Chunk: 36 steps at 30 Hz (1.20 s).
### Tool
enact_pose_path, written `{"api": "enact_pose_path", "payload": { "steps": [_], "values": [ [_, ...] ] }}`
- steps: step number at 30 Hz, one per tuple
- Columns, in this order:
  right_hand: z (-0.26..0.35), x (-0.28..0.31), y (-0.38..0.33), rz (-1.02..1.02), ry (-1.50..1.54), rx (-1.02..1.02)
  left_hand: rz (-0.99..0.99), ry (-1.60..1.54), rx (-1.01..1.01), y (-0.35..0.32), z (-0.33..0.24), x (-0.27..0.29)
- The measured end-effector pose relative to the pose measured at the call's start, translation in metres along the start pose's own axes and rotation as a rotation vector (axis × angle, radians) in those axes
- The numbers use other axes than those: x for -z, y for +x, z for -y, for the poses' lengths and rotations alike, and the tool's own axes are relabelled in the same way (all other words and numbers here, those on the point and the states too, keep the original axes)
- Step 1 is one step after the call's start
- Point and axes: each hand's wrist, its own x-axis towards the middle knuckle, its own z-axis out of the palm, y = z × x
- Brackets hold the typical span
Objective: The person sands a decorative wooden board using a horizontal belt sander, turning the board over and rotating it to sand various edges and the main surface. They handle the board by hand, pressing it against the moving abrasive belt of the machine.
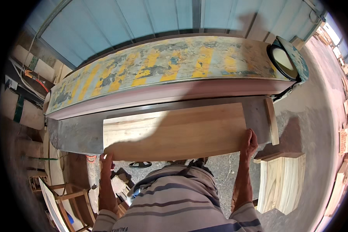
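**Inspection Note: Board Held at the Belt Sanding Machine**

Nearest the camera we recorded the person's striped shirt (181, 201), filling the lower middle of the view, with both bare forearms rising from it toward the wooden board (174, 131). We take the board as our landmark throughout.

The board was a pale, broad plank lying flat on the grey metal table (77, 133) of the machine. Its far long edge ran just beside the pinkish sanding belt (174, 94); whether the two touched we could not tell. Its near long edge overhung the table toward the person.

The left hand (106, 159) was at the board's near left corner, fingers curled up around the edge and grasping it. The right hand (249, 142) was at the board's near right corner, fingers wrapped over the end and likewise grasping it.

Beyond the board, above the belt, we noted the machine's long cover (162, 65), worn yellow and grey. At the cover's right end stood a round pulley housing (286, 60). Just right of the board, a narrow wooden stop (272, 120) stood at the table's end.

Below and right of the board sat a stack of pale timber pieces (282, 181) on the concrete floor (317, 127). Below and left of it stood a wooden frame (67, 201).
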Motion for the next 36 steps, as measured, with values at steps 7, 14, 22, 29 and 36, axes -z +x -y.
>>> {"api": "enact_pose_path", "payload": {
  "steps": [7, 14, 22, 29, 36],
  "values": [
    [0.000, -0.012, 0.027, 0.006, 0.051, -0.052, 0.065, -0.018, -0.012, 0.017, -0.031, -0.018],
    [0.006, -0.031, 0.032, -0.063, 0.123, -0.087, -0.051, -0.007, -0.058, 0.004, -0.053, -0.036],
    [0.002, -0.037, 0.030, -0.103, 0.151, -0.128, 0.002, -0.273, -0.169, 0.055, -0.001, -0.033],
    [0.010, -0.080, -0.024, -0.090, 0.272, -0.134, -0.064, 0.063, -0.017, 0.097, -0.014, 0.025],
    [0.024, -0.109, -0.066, -0.070, 0.086, -0.023, -0.009, 0.047, 0.006, 0.146, -0.009, 0.066]
  ]
}}
